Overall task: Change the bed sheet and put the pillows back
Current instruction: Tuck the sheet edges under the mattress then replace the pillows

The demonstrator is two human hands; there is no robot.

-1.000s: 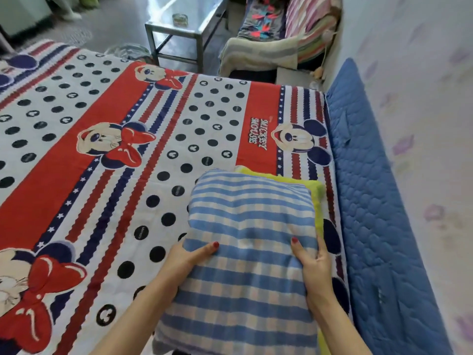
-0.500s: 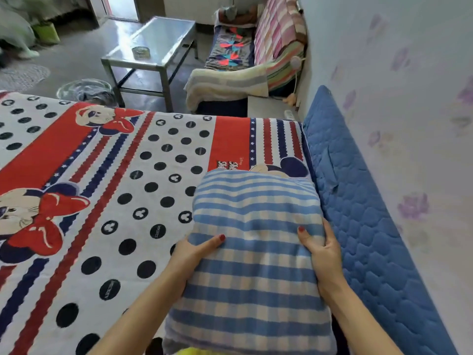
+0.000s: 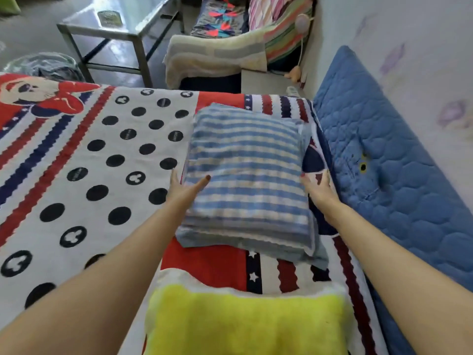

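Nearest the camera, at 6 o'clock, a yellow pillow (image 3: pixel 245 321) lies on the cartoon-print bed sheet (image 3: pixel 84 162), between the two forearms and touched by neither hand. It is the likely next thing to place, and both hands would have to draw back toward 6 o'clock to reach it.

Further out, the left hand (image 3: pixel 183 188) sits at the blue striped pillow's (image 3: pixel 247 175) left edge, at about 11 o'clock from the yellow one: thumb laid on the top, fingers straight along the side, flat rather than clamped. The right hand (image 3: pixel 318 187) is at the right edge, at about 1 o'clock, fingers extended; whether it touches the fabric or has just come clear I cannot tell.

The striped pillow rests on the sheet with its long axis running from 6 to 12 o'clock, its far end near the bed's far edge and its right side just beside the blue quilted mattress (image 3: pixel 384 155) leaning on the wall at 2 o'clock. Both hands are equally near it.

Beyond the bed, at 12 o'clock, stand a sofa (image 3: pixel 230 47) and a metal table (image 3: pixel 122 29).
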